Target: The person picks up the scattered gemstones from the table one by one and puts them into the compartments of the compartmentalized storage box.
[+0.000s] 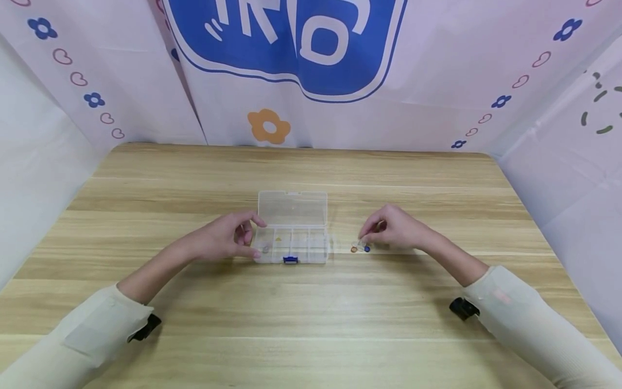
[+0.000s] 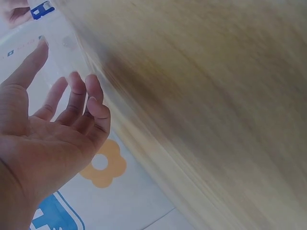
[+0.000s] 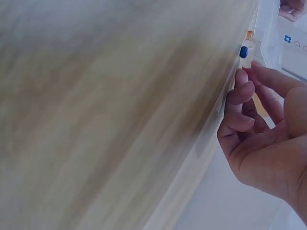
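A clear plastic divided box (image 1: 300,258) with a blue latch (image 1: 290,260) lies with its lid (image 1: 292,209) tipped back. My left hand (image 1: 230,236) spans its left end, thumb at the front corner and index finger near the hinge side; the left wrist view shows the other fingers (image 2: 76,93) loosely bent. Inside are a small grey piece (image 1: 265,249) and a yellow one (image 1: 278,239). Right of the box, my right hand (image 1: 392,228) pinches a small clear piece (image 3: 247,60) between thumb and index finger. Small ring-like pieces, one orange (image 1: 353,249), one blue (image 1: 366,249), lie at its fingertips.
The wooden table (image 1: 311,319) runs back to a white cloth backdrop (image 1: 233,102) with blue and orange prints. White cloth walls (image 1: 563,189) stand at both sides. Each sleeve carries a black clip-like device (image 1: 464,308) near the cuff.
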